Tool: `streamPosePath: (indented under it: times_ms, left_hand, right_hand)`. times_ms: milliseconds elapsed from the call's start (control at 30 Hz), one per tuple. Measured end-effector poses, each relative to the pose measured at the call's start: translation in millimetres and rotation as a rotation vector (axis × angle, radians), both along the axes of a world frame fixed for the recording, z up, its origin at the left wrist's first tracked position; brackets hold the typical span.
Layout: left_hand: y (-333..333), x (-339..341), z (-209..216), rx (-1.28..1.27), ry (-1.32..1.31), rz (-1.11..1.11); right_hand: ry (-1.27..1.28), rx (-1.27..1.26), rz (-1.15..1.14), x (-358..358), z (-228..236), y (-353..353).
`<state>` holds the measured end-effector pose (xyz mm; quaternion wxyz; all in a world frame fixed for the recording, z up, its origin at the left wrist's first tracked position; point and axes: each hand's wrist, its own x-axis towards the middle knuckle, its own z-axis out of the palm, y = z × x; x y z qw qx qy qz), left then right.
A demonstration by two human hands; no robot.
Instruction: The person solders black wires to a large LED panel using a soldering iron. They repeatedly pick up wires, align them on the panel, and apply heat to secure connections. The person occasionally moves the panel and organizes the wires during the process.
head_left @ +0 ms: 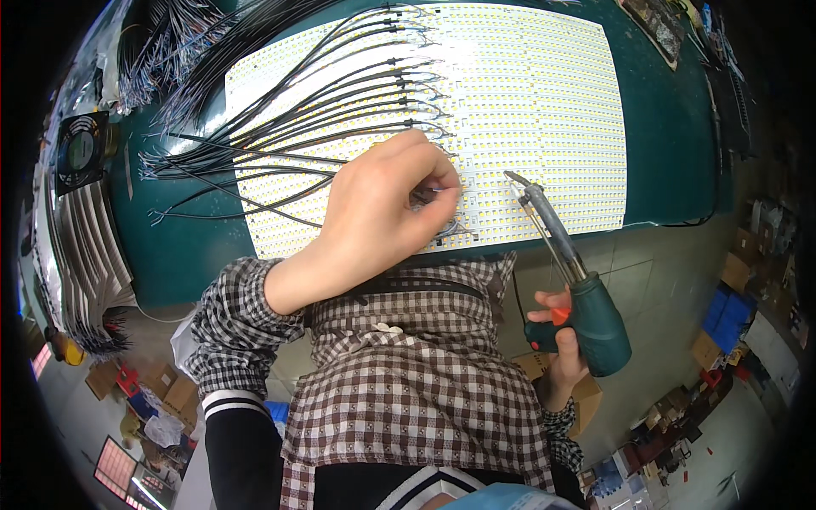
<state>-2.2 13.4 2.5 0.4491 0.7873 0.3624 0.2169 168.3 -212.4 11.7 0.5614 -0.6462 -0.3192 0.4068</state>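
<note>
Pinching wire (438,191) on LED panel (544,110), left hand (387,208), green soldering gun (586,314) gripped, right hand (561,340)

Green-handled soldering iron (595,327) (orange trigger), checked shirt (408,382)

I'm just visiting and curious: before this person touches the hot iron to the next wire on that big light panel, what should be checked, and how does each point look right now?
1. Left hand pins a wire end on the light panel: ok.
2. Right hand grips the soldering iron firmly: ok.
3. Iron tip is off the panel and away from the fingers: ok.
4. Wire end sits on its pad: cannot tell, the hand hides it.
5. Other black wires lie clear of the tip: ok.
6. Tip is clean and tinned: cannot tell.
</note>
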Motion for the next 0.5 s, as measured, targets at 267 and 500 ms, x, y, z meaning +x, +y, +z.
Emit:
streamPosePath:
  times_ms: [267, 500]
  left_hand:
    - [2.5, 1.5, 2.9, 0.083, 0.094, -0.060]
    - [-0.6, 3.3, -1.7, 0.109, 0.059, -0.035]
  right_hand:
    - [0.004, -0.017, 0.044, -1.1, 0.4, -4.2]
    - [0.040, -0.011, 0.068, -1.6, 0.3, -4.5]
